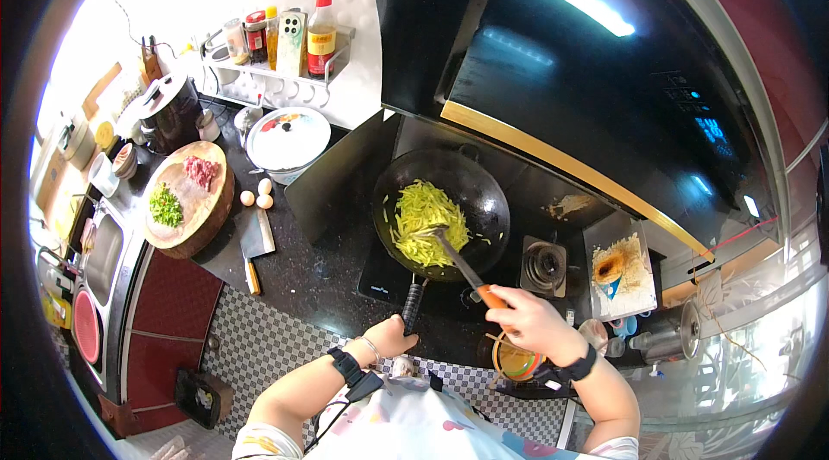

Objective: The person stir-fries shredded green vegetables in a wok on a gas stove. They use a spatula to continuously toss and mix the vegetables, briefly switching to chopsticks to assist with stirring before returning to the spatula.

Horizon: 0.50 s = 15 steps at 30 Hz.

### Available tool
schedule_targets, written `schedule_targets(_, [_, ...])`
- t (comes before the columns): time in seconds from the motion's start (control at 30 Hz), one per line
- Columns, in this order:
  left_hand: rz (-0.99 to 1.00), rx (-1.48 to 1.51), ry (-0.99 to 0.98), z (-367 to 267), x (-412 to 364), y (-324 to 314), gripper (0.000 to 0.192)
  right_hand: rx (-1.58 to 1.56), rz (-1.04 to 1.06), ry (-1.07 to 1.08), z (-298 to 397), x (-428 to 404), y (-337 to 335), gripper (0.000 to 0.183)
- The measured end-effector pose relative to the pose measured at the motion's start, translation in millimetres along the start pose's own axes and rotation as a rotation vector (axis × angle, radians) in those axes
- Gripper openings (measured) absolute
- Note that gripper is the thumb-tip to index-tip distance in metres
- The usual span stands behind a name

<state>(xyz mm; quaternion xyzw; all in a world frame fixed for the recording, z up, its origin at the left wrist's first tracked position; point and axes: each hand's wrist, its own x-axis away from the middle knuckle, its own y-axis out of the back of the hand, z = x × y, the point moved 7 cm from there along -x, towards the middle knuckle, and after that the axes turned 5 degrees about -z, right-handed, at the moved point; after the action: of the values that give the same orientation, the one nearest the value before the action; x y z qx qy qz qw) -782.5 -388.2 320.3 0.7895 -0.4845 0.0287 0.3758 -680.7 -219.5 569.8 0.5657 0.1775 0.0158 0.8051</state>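
Observation:
My left hand point(387, 337) grips the black handle point(412, 306) of a dark wok point(487, 214) standing on the cooktop point(375, 279). In the wok lies a heap of yellow-green shredded vegetable point(427, 211). My right hand point(534, 323) is closed around the wooden handle of a metal wok spatula point(461, 262). The spatula's blade rests in the near part of the shreds, partly covered by them.
Left of the wok stand a metal splash guard point(340, 185), a cleaver point(257, 235), eggs point(264, 201) and a round chopping block point(223, 201) with chopped greens point(166, 206) and raw meat point(201, 172). A range hood point(602, 91) overhangs the right side. A bowl point(511, 359) sits near my right wrist.

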Motion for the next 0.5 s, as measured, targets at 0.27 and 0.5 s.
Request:
schedule_targets(0.27, [-0.002,-0.01,-0.008,-2,0,0,0.06,-0.222,-0.006,-0.27,21,-16,16,0.016])
schedule_targets(0.5, [-0.024,-0.02,0.002,0,1,0,0.06,-0.067,-0.023,-0.315,-21,-40,-66,0.016])
